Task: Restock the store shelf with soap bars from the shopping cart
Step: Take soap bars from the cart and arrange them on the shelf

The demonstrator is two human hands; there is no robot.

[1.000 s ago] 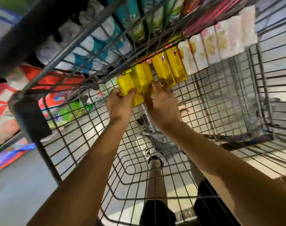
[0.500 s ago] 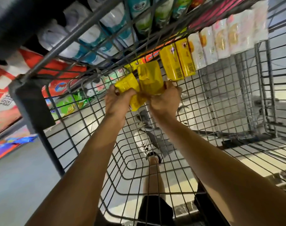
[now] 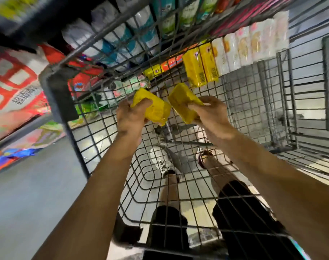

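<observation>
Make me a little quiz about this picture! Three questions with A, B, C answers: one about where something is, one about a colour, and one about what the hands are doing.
1. Where do the upright yellow soap bars stand?
A. At the far end of the cart
B. On the floor
C. On the person's shoe

2. What colour are the packs in the hands?
A. Blue
B. Yellow
C. Black

3. What are the hands doing?
A. Both hang free
B. Only one holds a pack
C. Each holds a pack

Answers:
1. A: they lean upright against the far wire wall of the cart, beside pale packs.
2. B: the left pack and the right pack are both yellow.
3. C: the left hand grips one and the right hand grips the other, apart from each other.
</observation>
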